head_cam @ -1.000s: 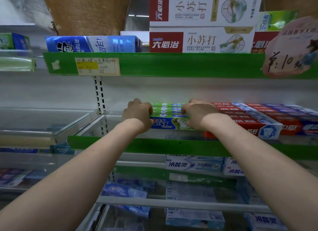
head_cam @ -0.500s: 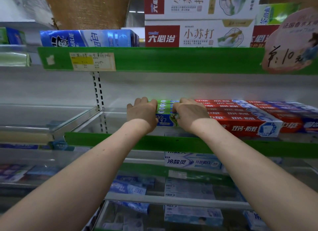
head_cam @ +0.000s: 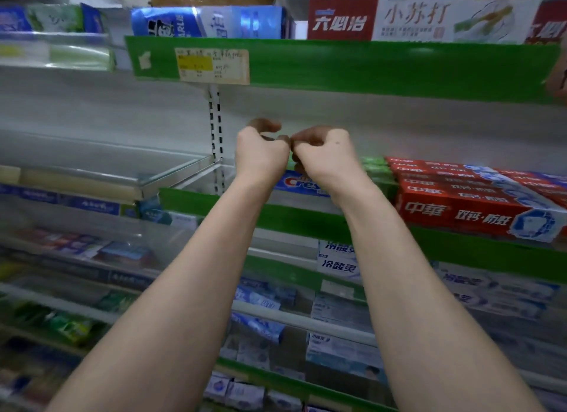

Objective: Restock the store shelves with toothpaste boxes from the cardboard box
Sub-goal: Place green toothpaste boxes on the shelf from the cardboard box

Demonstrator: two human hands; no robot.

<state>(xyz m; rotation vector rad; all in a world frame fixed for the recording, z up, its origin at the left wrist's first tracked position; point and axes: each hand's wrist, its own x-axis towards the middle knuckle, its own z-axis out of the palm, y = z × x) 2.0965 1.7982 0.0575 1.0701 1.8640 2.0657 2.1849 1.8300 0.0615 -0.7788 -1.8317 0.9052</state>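
Forearms reach up and forward side by side, both wrists bent slightly back. The left hand and right hand hover just above the middle shelf, knuckles nearly touching. The fingers of both are curled inward toward the palms, and nothing shows inside either grip. The right hand's lowest fingers sit close over the boxes beneath; motion blur hides whether they touch.

Directly behind and below the wrists lies the stack of Crest toothpaste boxes. The boxes lie flat, long side to the front, with blue faces and green tops. The hands and wrists cover much of the stack. Its right end runs just beside the red toothpaste boxes, which are stacked the same way and fill the shelf toward the right edge.

A green shelf strip fronts this level. Left of the Crest stack the shelf floor lies bare as far as the slotted upright, and a clear divider marks off the next bay beyond it. Overhead, the upper green strip carries a price label, leaving an open band of white back panel between the two levels, where the hands sit. A blue toothpaste box and red-and-white boxes stand on the top shelf, and white boxes line the shelf below.
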